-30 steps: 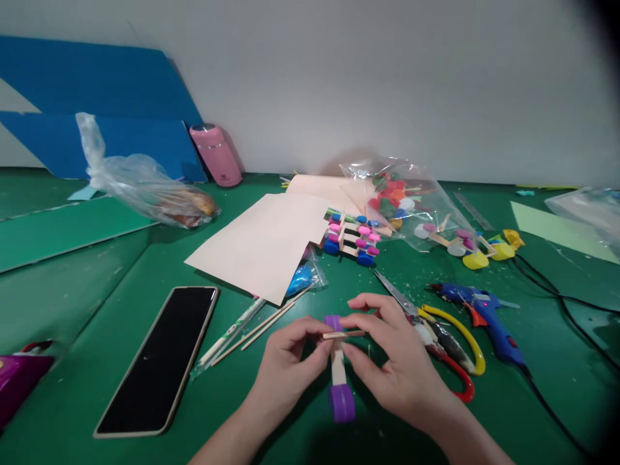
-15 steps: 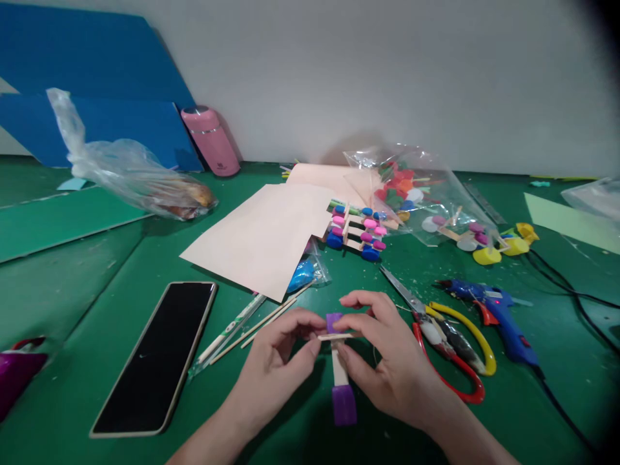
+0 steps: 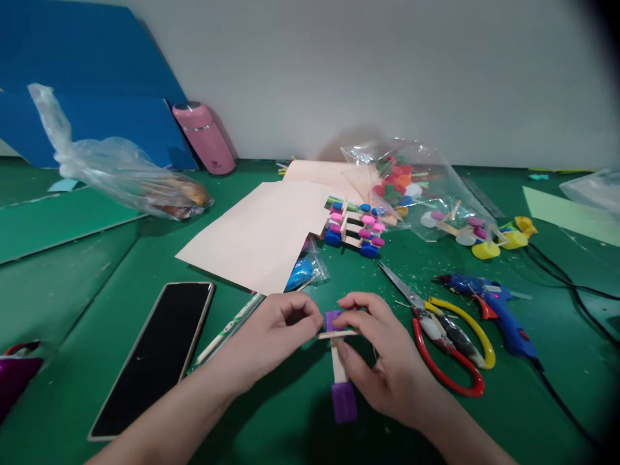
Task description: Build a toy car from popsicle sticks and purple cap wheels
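A small wooden-stick piece [image 3: 340, 365] with a purple block [image 3: 344, 402] at its near end and another purple block at its far end lies in front of me. A short flat stick [image 3: 333, 334] crosses it near the far block. My right hand [image 3: 382, 355] grips the piece from the right, thumb beside the stick and fingers at the far block. Just left of the cross stick, my left hand [image 3: 283, 332] has its thumb and fingertips pinched together, apart from the piece; anything between the tips is too small to make out.
Red-and-yellow-handled scissors and pliers [image 3: 448, 336] and a blue glue gun [image 3: 504, 313] lie right. A phone [image 3: 155, 358] is left. Behind are pale paper [image 3: 252, 232], small wheeled stick pieces [image 3: 356, 229], a clear bag [image 3: 426, 174] and a pink bottle [image 3: 206, 139].
My left hand has moved off the cross stick's left end and turned, its forearm now covering the thin sticks and part of the phone. My right hand stays nearly in place.
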### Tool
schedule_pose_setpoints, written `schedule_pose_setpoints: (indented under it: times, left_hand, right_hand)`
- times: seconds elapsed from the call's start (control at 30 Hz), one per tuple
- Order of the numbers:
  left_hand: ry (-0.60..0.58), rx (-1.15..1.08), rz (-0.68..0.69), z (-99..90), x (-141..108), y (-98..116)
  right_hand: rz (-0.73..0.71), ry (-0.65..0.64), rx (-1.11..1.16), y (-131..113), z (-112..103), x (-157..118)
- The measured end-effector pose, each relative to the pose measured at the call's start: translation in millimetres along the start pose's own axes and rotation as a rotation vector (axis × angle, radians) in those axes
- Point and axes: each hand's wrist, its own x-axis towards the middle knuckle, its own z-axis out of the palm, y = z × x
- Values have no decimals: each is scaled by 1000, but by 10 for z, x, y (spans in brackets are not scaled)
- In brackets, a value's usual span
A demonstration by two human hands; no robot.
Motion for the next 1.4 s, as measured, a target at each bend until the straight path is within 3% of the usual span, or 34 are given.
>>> schedule_pose_setpoints:
  times: [0.2, 0.37, 0.63, 1.4]
  left_hand:
    - [-240, 70, -58, -107, 123, 55]
    - [-343, 148, -77, -160, 163, 95]
    - [-393, 210, -67, -182, 147, 152]
    - [-373, 311, -53, -187, 104, 144]
  right_hand:
    - [5, 28, -12, 14, 51, -25]
    - [19, 33, -26, 42, 92, -1]
    - [31, 55, -37, 29, 67, -18]
    - [96, 12, 3, 87, 13, -57]
